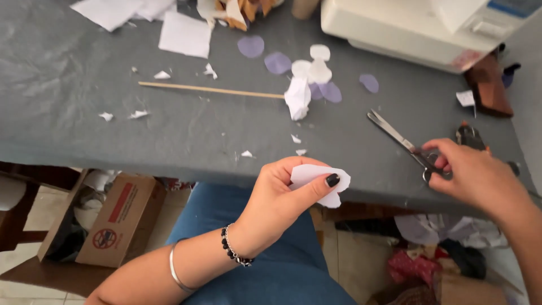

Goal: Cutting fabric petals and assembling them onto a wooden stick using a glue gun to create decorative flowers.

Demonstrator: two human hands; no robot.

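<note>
My left hand (282, 195) pinches a folded piece of white paper (316, 181) between thumb and fingers, just in front of the table's near edge. My right hand (474, 175) rests on the grey table (113, 124) with its fingers in the handles of metal scissors (395, 135), whose closed blades lie flat and point up-left. A thin wooden stick (209, 89) lies farther back, with a crumpled white paper bloom (297, 99) at its right end.
Purple and white paper petals (307, 65) and small white scraps are scattered across the table. White sheets (185, 34) lie at the back left, a cream sewing machine (418, 28) at the back right. A cardboard box (116, 220) stands on the floor at left.
</note>
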